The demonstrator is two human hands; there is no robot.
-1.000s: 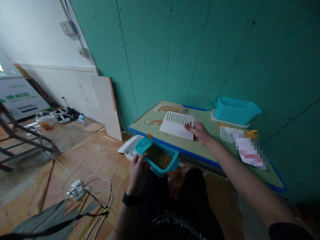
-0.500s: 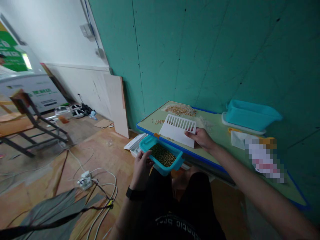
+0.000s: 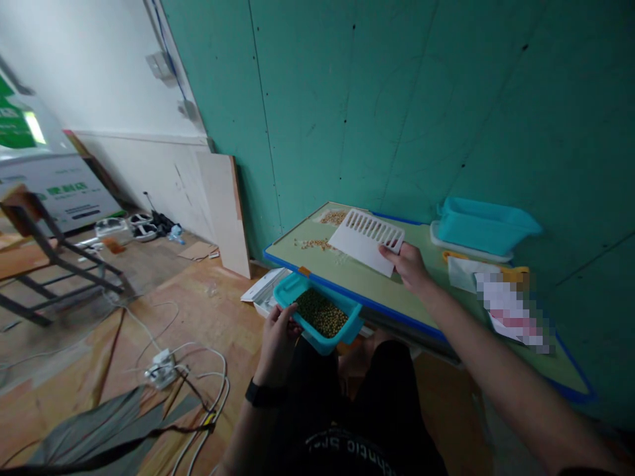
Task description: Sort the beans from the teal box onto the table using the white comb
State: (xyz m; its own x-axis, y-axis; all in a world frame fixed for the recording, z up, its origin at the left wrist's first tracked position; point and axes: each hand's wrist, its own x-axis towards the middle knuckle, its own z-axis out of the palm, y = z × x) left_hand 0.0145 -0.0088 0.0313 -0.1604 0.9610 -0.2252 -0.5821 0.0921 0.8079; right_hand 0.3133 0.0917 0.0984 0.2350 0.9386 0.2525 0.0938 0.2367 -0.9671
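My right hand [image 3: 411, 264] grips a white flat plate with a row of slots [image 3: 364, 248] by its right edge, tilted above the table top. Loose yellow beans [image 3: 313, 244] lie on the table to the left of the plate, and a further heap [image 3: 333, 217] is partly hidden behind it. My left hand [image 3: 282, 325] is closed on the near left rim of a light blue plastic bin [image 3: 285, 291], held below the table's front edge over my lap. Green and yellowish beans [image 3: 322, 312] fill the bottom of that bin.
The green-topped table [image 3: 397, 291] has a blue edge and stands against a green wall. Another blue bin [image 3: 483, 228] sits at its back right, near a pale bag [image 3: 461, 274]. A white box [image 3: 262, 291] is beside the held bin. Cables and a power strip [image 3: 163, 370] lie on the floor.
The slotted plate has moved right and back from the table's front edge, showing bare table there. My left hand keeps the bin in nearly the same place. The view has shifted slightly right.
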